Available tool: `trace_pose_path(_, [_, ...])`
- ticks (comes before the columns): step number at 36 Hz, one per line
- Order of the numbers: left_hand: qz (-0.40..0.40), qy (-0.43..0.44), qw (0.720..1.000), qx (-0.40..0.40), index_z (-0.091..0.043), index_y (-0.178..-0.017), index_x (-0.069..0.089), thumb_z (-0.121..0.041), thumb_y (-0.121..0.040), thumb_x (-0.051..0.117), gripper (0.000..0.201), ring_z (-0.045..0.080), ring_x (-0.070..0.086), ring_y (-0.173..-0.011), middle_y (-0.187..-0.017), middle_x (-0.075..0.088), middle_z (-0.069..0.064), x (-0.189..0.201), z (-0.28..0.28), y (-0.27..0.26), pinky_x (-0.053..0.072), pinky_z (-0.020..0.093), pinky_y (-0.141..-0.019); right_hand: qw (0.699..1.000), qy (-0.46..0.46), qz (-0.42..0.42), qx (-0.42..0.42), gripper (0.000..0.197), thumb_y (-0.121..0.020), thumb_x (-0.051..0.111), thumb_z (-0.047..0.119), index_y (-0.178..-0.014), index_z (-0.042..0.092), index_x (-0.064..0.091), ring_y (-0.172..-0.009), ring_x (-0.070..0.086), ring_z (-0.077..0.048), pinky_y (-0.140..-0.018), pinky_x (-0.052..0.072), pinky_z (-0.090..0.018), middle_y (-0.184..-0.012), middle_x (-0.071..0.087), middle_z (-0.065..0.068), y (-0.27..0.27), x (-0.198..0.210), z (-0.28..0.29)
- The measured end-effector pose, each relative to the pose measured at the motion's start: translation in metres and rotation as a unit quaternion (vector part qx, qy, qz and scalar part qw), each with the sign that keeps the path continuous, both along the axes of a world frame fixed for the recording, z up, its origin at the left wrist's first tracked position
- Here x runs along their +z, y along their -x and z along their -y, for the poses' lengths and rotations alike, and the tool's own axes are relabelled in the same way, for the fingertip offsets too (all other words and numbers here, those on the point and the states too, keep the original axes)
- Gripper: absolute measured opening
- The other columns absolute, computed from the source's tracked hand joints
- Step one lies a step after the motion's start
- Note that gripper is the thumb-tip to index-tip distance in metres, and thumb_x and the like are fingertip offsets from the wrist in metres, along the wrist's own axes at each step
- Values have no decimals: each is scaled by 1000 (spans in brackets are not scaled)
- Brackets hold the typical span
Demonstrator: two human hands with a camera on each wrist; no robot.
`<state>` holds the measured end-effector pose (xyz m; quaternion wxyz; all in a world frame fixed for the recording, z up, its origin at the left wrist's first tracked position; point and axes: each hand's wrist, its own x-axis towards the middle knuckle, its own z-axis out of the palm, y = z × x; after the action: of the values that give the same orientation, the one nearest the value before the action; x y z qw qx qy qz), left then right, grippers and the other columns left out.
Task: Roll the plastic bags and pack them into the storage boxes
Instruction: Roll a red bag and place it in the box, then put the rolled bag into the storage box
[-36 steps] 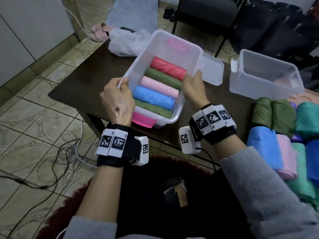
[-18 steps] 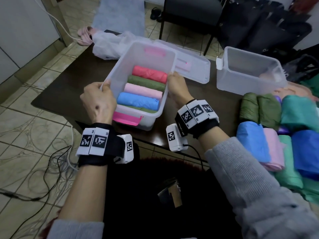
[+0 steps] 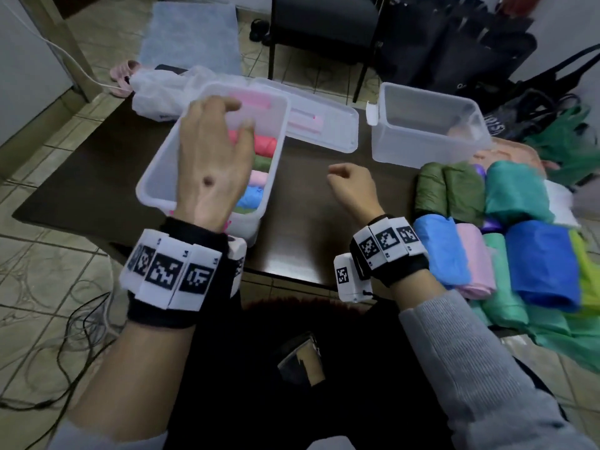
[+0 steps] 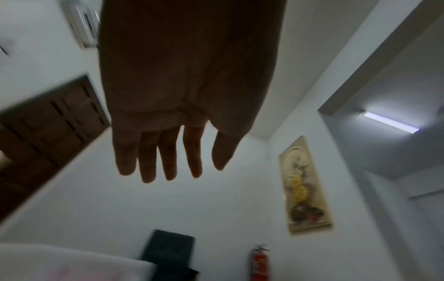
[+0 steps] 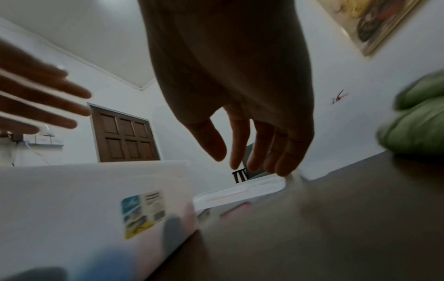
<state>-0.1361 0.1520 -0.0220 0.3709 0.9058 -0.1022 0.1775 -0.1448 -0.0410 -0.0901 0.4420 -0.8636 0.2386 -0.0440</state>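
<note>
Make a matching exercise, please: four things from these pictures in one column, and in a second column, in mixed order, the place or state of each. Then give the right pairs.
Things:
1. left hand
2. right hand
3. box with rolled bags
4. lid

Places or states:
A. lies flat on the table, behind the box with rolled bags
B. fingers spread, holds nothing, above the box
C. stands on the table, open, with red, green, pink and blue rolls inside
D. fingers loosely curled, holds nothing, over bare table between the two boxes

Pairs: 1-B, 2-D, 3-C, 4-A
</note>
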Motion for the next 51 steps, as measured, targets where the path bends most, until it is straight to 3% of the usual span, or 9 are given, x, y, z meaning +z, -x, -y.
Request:
trace_pose_path(4, [-48,-30,989,-138,-9,-126,53,-28,-94,53,38,24,46,-122,-129,53,9,-14,61,18,27,24,-100,996,63,-50,-40,33,-86,52,14,-116,12,65,-121,51,-25,-107,35,-31,-124,61,-10,24,-1,35])
trace_pose_path(7, [-123,-78,968,-202,-6,-136,42,-35,-93,54,53,27,41,-128,-135,48,13,-42,95,30,28,32,-107,983,115,-95,-107,40,-85,51,19,-124,14,55,-128,37,-32,-106,32,-37,-133,47,-15,41,-4,59])
trace_pose_path(13, [-251,-194,920,-232,-7,-149,14,-47,-97,40,70,32,5,-145,-156,11,17,-102,126,45,8,43,-117,946,178,-187,-197,58,-85,56,24,-134,4,34,-134,22,-33,-107,26,-42,-143,28,-18,71,-5,95])
trace_pose_path(19, [-264,-266,904,-208,-16,-152,3,-55,-97,28,72,31,-15,-144,-157,-13,15,-141,127,50,-6,45,-115,941,159,-236,-182,60,-91,52,26,-138,-2,27,-135,24,-36,-107,28,-39,-145,24,-23,83,-15,113])
trace_pose_path(26, [-180,-285,925,-178,-22,-152,5,-58,-96,20,69,26,-11,-146,-159,-7,10,-164,120,58,-6,42,-117,956,149,-221,-120,58,-87,56,24,-137,6,34,-129,35,-39,-103,32,-36,-141,31,-23,75,-23,99])
trace_pose_path(36, [-165,-272,932,-173,-20,-152,9,-56,-97,23,67,25,-7,-147,-159,-2,10,-167,120,58,-5,41,-117,965,233,-109,49,61,-85,63,24,-140,19,37,-126,36,-30,-101,32,-40,-138,43,-6,53,-28,63])
trace_pose_path(41, [-165,-275,931,-173,-17,-152,9,-56,-96,24,69,25,-6,-147,-159,-1,10,-168,119,57,-4,41,-117,952,292,-81,43,71,-77,71,42,-137,23,39,-123,32,-27,-98,30,-40,-133,38,-6,56,-26,59])
trace_pose_path(45, [-168,-268,932,-176,-17,-152,9,-56,-96,24,69,25,-7,-147,-159,-1,10,-167,119,58,-5,41,-117,954,273,-119,-10,76,-76,66,56,-134,14,38,-126,31,-31,-99,31,-44,-135,36,-13,59,-21,67])
trace_pose_path(51, [-194,-233,934,-188,-17,-152,10,-55,-96,30,71,23,-9,-146,-159,-2,9,-163,119,56,-7,40,-116,933,270,-237,19,78,-74,71,55,-130,8,43,-126,38,-34,-99,34,-45,-134,43,-16,64,-20,79])
